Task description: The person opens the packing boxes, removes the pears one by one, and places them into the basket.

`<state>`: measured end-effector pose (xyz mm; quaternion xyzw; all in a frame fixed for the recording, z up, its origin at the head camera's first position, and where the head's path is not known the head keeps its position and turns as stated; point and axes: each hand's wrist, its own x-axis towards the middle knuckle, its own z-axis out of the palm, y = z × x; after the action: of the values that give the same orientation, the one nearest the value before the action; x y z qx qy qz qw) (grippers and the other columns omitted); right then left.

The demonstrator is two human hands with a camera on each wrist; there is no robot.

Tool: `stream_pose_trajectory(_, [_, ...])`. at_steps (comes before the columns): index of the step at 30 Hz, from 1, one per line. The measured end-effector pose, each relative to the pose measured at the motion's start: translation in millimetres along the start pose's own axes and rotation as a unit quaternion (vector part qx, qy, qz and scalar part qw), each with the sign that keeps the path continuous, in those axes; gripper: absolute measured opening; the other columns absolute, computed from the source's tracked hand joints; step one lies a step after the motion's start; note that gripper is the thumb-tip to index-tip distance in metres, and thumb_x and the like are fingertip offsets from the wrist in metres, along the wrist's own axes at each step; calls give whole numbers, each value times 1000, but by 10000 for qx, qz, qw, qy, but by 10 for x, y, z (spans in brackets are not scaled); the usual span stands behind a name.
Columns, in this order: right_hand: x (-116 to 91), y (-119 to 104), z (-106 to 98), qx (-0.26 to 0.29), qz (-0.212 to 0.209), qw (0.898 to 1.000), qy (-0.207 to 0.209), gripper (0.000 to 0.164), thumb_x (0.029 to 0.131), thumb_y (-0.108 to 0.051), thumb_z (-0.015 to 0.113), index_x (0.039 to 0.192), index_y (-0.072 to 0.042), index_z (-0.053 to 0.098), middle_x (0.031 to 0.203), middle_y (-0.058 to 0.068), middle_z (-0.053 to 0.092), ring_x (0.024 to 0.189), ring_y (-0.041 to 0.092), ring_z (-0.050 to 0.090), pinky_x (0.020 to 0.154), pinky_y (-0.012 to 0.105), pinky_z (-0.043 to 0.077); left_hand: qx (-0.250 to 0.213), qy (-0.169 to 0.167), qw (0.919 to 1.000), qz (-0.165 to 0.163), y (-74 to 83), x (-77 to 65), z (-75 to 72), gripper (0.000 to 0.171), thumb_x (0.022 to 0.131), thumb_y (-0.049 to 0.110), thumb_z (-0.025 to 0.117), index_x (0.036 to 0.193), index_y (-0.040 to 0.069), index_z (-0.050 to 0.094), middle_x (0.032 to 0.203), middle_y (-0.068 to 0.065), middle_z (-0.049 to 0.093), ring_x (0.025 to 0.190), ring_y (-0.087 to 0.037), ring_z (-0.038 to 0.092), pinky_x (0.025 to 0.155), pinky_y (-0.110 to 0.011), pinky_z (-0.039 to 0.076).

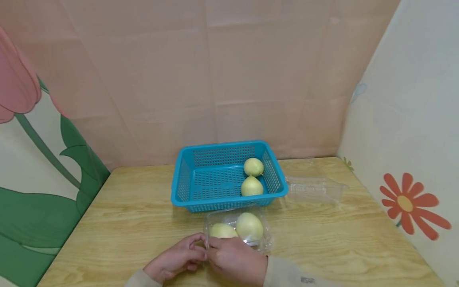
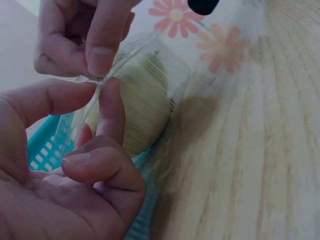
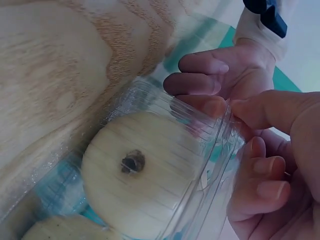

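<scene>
A clear plastic fruit box [image 1: 267, 242] with two pale yellow pears, the right one [image 1: 250, 226] and the left one [image 1: 222, 230], sits on the table before the basket. At its near left corner, my left hand [image 1: 179, 257] pinches the rim between thumb and index finger, the other fingers loosely curled. My right hand [image 1: 239, 259] pinches the same rim right beside it and partly covers the left pear in the head view. Through the box wall, the right wrist view shows a pear [image 3: 142, 175] with its dark blossom end facing the camera.
Behind the box stands a blue perforated basket [image 1: 229, 202], with a far pear [image 1: 253, 166] and a near pear [image 1: 252, 186] at its right end. Another clear plastic container [image 1: 315, 189] lies to the basket's right on the wooden table [image 1: 118, 223]. A pink wall covering [image 1: 215, 79] rises behind.
</scene>
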<state>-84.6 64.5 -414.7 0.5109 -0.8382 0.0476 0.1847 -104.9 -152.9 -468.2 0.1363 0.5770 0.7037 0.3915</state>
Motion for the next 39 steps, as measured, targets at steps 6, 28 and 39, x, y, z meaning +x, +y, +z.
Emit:
stream_pose_trajectory(6, [25,-40,7,-224,-4,9992,-321,13,84,-18,76,95,-17,69,97,-7,63,68,0,54,46,12,38,93,-50,9999,94,20,-24,-10,30,86,-1,59,109,17,51,72,14,59,63,-2,46,56,-16,37])
stream_pose_trajectory(28, [-175,99,-29,-36,118,9985,543,29,73,-23,80,96,-23,62,82,-9,48,59,3,42,47,13,20,338,147,9988,-334,54,-48,-96,14,96,15,62,107,15,54,69,8,48,54,-6,34,51,-19,29])
stream_pose_trajectory(39, [-444,214,-101,-313,106,9958,858,33,68,-22,79,99,-21,66,94,-6,56,69,9,52,52,17,41,308,73,9991,-288,57,-82,-110,12,95,12,59,102,14,50,75,5,53,54,-5,34,50,-18,28])
